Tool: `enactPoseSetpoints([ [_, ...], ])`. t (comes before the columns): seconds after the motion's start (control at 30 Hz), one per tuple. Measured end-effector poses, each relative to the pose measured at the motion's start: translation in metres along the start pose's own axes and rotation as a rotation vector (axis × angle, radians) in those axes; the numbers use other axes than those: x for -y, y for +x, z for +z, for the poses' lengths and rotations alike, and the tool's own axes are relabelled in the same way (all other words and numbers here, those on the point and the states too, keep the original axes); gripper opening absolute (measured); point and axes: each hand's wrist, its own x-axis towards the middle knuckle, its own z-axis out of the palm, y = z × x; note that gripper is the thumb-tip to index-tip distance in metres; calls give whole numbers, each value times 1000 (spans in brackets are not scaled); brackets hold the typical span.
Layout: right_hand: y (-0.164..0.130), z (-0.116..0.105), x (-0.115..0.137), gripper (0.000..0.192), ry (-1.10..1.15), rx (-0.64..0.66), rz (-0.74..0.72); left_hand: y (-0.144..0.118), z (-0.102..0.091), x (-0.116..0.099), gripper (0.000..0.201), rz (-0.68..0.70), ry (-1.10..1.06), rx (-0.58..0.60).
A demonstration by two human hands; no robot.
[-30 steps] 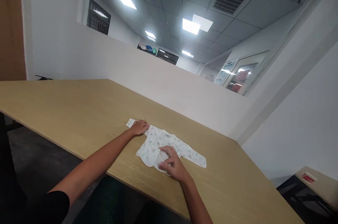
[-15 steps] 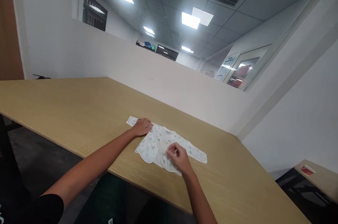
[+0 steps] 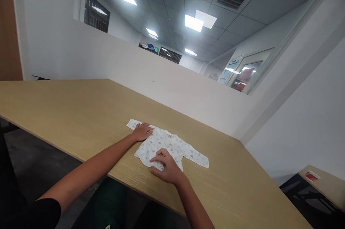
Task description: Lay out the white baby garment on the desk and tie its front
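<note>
A small white long-sleeved baby shirt (image 3: 172,144) with a scattered print lies spread on the wooden table (image 3: 81,114), its neckline towards the far wall. My left hand (image 3: 142,132) rests flat on the shirt's left sleeve near the shoulder, fingers stretched out. Over the lower front of the shirt is my right hand (image 3: 167,168), thumb and fingers apart and curved, with nothing seen between them. It hides part of the hem; whether the fingertips touch the cloth I cannot tell.
A low white wall (image 3: 161,92) runs along the table's far edge, with a glass window above it. At the right stands a smaller dark-fronted table (image 3: 323,186) with a red and white item (image 3: 312,176) on top. The near table edge is close to my legs.
My right hand has moved left and towards me across the shirt front, and its fingers have opened. The raised front flap now lies flatter. My left hand stays on the sleeve.
</note>
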Motion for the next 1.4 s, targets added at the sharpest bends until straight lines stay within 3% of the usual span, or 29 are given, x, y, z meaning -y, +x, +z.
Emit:
enactPoseSetpoints([
  [0.1,3,9,5,6,-70,-22,-10,-1,1,0,43,-2,18,11],
  [0.3,3,-11,12,7,113,-219,20,0,-1,-2,45,-22,57,27],
  [0.43,-5,-26,10,22,220,-69,45,1,-1,-4,47,-42,66,13],
  [0.5,-3,-28,2,27,156,-51,116,1,-2,-5,46,-51,72,16],
  [0.57,6,-28,-10,27,37,-125,225,0,-3,-5,46,-54,80,34],
  [0.7,40,-24,-45,16,-164,-283,393,-2,-5,-4,49,-50,102,78],
  [0.87,72,-8,-76,8,-313,-357,535,-3,-10,-6,50,-45,137,119],
  [1.0,74,4,-83,10,-355,-375,542,-3,-11,-6,50,-41,135,130],
  [1.4,70,9,-96,18,-284,-353,526,2,-8,0,54,-56,87,148],
])
